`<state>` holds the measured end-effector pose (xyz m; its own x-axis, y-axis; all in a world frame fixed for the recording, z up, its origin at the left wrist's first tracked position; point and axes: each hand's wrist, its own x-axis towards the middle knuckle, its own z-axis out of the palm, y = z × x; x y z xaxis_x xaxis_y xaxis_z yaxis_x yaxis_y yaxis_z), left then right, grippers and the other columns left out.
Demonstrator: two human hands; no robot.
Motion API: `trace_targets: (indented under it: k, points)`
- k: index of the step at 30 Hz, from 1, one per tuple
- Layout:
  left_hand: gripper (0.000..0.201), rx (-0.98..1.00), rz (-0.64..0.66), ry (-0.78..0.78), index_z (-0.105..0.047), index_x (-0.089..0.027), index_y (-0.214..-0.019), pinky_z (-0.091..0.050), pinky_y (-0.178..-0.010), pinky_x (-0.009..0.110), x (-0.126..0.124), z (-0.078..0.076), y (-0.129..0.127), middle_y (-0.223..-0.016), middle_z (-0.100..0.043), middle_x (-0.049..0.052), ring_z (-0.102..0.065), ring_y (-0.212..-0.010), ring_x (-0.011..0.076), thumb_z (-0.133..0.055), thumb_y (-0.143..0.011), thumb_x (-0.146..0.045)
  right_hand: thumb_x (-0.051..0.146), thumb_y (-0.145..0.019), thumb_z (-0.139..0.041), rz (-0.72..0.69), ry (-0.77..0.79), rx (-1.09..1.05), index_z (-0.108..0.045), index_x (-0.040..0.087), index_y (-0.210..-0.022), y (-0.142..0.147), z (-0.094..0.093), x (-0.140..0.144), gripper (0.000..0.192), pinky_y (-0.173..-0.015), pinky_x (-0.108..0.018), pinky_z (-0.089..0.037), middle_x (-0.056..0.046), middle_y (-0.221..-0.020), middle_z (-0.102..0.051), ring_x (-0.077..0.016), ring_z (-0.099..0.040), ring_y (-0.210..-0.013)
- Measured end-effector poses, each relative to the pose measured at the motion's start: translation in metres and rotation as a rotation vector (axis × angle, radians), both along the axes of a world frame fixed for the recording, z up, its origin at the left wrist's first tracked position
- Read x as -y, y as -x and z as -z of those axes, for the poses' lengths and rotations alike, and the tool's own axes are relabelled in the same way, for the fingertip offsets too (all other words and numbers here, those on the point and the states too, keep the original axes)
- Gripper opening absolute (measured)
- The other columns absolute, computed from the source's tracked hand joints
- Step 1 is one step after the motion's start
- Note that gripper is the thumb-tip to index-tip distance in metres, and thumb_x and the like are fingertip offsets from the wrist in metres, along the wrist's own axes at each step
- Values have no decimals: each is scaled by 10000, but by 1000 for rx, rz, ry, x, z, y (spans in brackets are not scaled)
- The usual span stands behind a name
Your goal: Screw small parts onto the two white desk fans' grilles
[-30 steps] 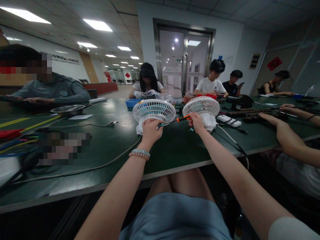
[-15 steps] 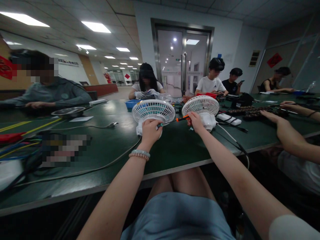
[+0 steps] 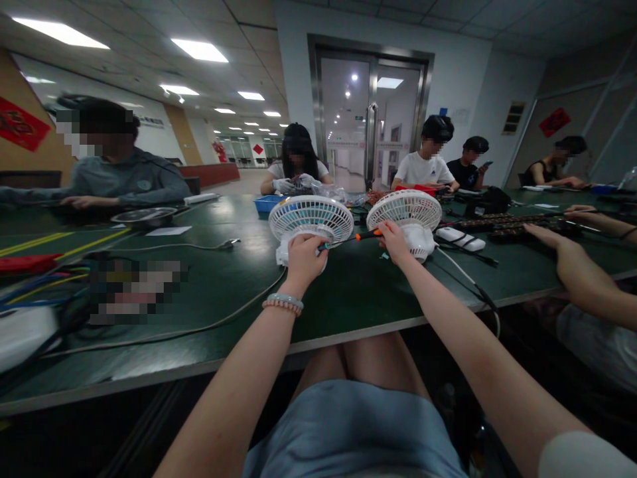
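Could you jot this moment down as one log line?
left hand: holds left fan | right hand: holds screwdriver | right fan: on table

Small white fans: two, near-left (image 3: 310,219) and right (image 3: 405,210)
Screwdrivers: one (image 3: 367,234)
Blue trays: one, far (image 3: 267,204)
Bracelets: two (image 3: 283,303)

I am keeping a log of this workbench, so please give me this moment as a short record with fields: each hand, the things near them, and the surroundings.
left hand: left hand closed on the base of the left white fan
right hand: right hand gripping the screwdriver by its orange handle, tip pointing toward the left fan
second fan: right white fan stands behind the right hand
surface: dark green table
cable: grey cable lies across the table
neighbour: another person's hand rests at the right
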<state>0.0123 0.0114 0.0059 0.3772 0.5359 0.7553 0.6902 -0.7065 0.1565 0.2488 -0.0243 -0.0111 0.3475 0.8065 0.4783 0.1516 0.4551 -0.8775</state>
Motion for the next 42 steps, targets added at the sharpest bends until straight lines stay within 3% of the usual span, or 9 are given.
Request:
trace_targets:
  k: [4, 9, 17, 22, 29, 34, 42]
  points:
    - [238, -2, -4, 2, -650, -242, -937, -335, -924, 396, 1, 0, 0, -896, -634, 38, -513, -967, 223, -555, -719, -243, 491, -756, -486, -28, -54, -39, -475, 220, -752, 2, -1, 3, 271, -406, -204, -299, 92, -450, -301, -74, -295, -385]
    - [246, -9, -2, -3, -648, -243, -946, -335, -913, 398, 1, 0, 0, -896, -635, 37, -511, -958, 224, -557, -717, -250, 389, -785, -385, -148, -121, -110, -471, 211, -764, 1, 0, 1, 200, -404, -211, -305, 87, -413, -329, -86, -301, -370]
    - [234, -6, 0, -5, -651, -246, -932, -337, -907, 393, 1, 0, 0, -884, -637, 34, -512, -957, 220, -559, -717, -245, 402, -778, -443, 29, -64, -57, -453, 208, -702, -1, 0, -2, 208, -425, -200, -307, 63, -513, -355, -81, -344, -442]
    - [237, -9, -6, -11, -649, -247, -936, -337, -901, 395, 2, 0, 0, -881, -635, 37, -512, -956, 223, -560, -716, -248, 462, -777, -473, -2, -105, -44, -440, 219, -720, 0, 3, -3, 252, -420, -203, -296, 62, -550, -360, -73, -332, -434]
    - [228, -1, -6, -7, -646, -250, -927, -337, -905, 397, 1, 1, 0, -881, -633, 33, -508, -963, 225, -557, -717, -243, 363, -777, -384, -45, -100, -44, -492, 204, -808, -1, 2, -3, 195, -439, -206, -337, 51, -535, -421, -96, -404, -467]
    - [222, 7, 6, -14, -648, -248, -921, -342, -899, 392, 2, 1, 0, -874, -633, 31, -512, -953, 221, -561, -716, -240, 447, -776, -470, 18, -170, 3, -494, 209, -842, 3, -2, 2, 249, -407, -198, -299, 78, -508, -412, -71, -375, -402]
    - [278, 0, 0, 6, -646, -264, -985, -343, -895, 398, 5, -1, 0, -891, -648, 29, -509, -941, 224, -560, -722, -239, 559, -788, -448, 129, -104, 112, -470, 207, -678, 2, -1, 4, 369, -417, -214, -295, 70, -436, -394, -86, -376, -397]
